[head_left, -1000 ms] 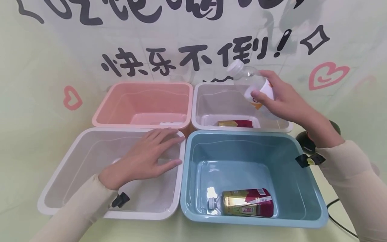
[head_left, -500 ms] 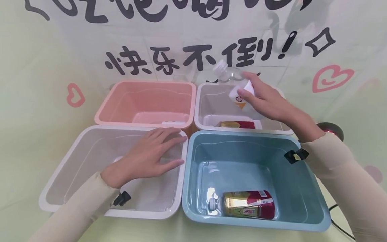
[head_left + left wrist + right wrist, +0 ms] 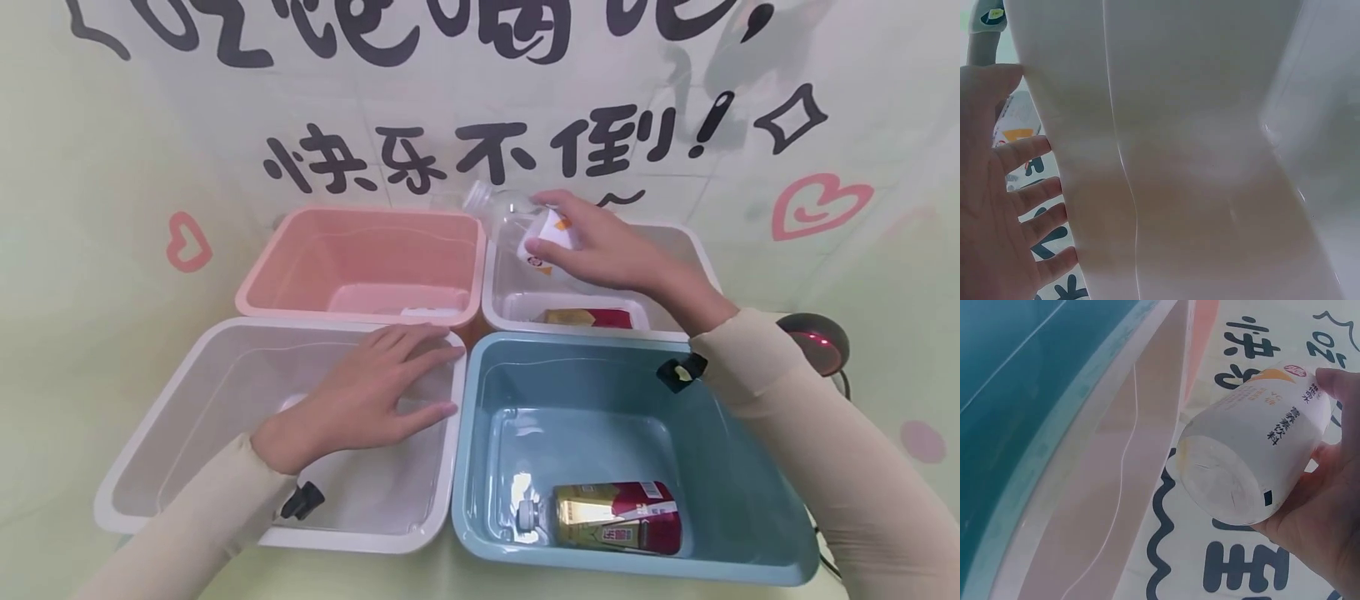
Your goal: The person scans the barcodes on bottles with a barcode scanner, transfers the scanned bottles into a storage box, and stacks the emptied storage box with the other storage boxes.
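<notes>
My right hand (image 3: 607, 246) grips a clear plastic bottle (image 3: 553, 233) with a white label and white cap. The bottle tilts with its cap towards the upper left, over the back right pale grey bin (image 3: 504, 279) and the edge of the pink bin (image 3: 375, 254). In the right wrist view, thumb and fingers wrap the bottle (image 3: 1244, 444), whose base faces the camera. My left hand (image 3: 363, 396) is spread with fingertips at the right rim of the front left pale bin (image 3: 352, 542). The left wrist view shows those fingers (image 3: 1044, 200) along the rim, holding nothing.
A gold and red bottle (image 3: 618, 517) lies in the front right blue bin (image 3: 637, 568). Another gold and red package (image 3: 588, 317) lies in the back right bin, and a white item (image 3: 429, 312) in the pink one. A black device (image 3: 817, 342) with red lights stands at right.
My right hand has carried the clear bottle leftward and slightly down, from over the back right bin to near the pink bin's edge. The left hand has stayed at the rim.
</notes>
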A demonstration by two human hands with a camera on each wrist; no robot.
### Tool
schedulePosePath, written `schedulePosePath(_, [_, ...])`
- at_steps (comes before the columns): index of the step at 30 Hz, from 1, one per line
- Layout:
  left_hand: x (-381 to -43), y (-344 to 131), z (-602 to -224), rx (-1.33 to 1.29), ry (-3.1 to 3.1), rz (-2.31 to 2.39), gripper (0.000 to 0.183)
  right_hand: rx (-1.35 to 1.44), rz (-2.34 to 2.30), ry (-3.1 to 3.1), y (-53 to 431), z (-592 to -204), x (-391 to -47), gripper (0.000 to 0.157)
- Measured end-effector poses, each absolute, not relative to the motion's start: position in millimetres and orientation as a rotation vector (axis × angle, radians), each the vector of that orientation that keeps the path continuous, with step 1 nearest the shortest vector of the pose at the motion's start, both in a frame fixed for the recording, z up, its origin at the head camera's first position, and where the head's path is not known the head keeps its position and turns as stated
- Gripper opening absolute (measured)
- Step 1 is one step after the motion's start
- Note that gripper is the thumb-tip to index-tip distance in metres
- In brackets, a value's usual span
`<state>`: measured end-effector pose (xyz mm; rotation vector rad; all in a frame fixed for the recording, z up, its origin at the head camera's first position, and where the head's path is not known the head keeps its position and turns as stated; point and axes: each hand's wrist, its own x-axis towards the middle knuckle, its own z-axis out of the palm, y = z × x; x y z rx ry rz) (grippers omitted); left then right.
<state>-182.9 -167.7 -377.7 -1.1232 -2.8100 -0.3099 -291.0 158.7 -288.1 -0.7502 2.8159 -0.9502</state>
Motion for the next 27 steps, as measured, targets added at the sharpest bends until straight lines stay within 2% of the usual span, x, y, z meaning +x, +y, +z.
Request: schedulePosePath(27, [-183.2, -167.9, -379.5, -1.130, -2.810, -0.337, 0.067, -0.898, -0.888, 2.906, 73.9, -274.2, -312.5, 0.072])
